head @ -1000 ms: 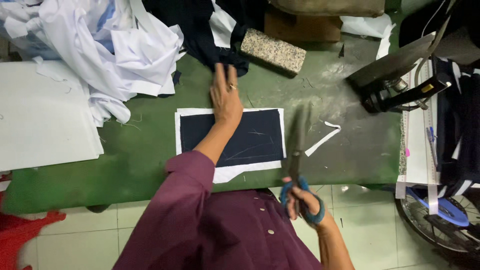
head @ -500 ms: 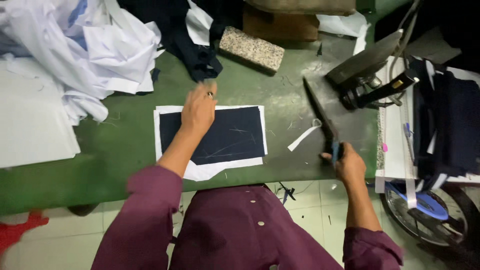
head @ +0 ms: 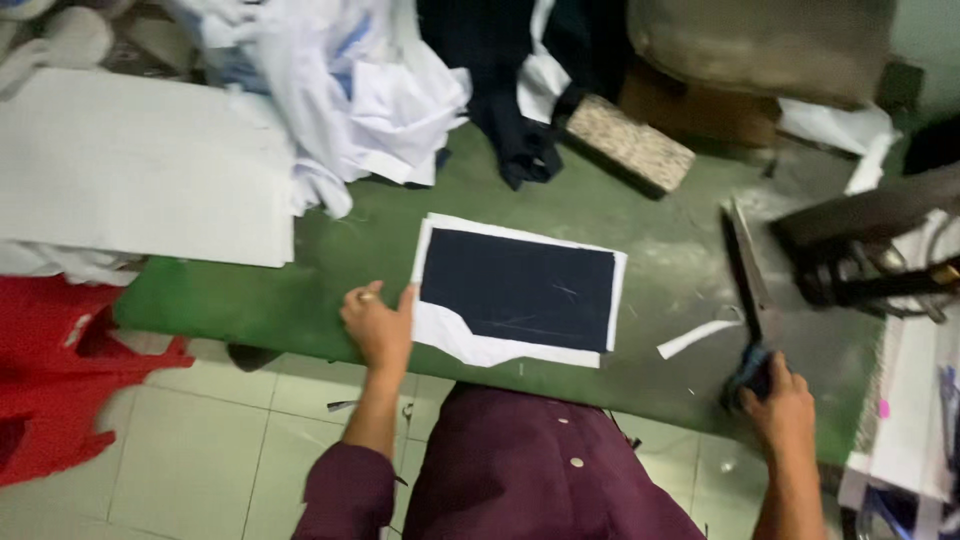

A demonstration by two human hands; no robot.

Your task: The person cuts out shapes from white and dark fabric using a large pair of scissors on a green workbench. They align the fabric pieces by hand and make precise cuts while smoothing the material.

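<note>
Left hand, fingers loosely open, touches the navy cloth panel at centre of the green table, while right hand at four o'clock grips the scissors lying flat.

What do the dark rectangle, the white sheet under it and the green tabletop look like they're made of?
Dark rectangle: probably woven navy cloth, matte, with faint chalk-like lines. White sheet: thin paper or stiff interlining, flat with cleanly cut edges; hard to tell which. Green tabletop: looks like a painted hard surface, scuffed and pale where worn.
</note>
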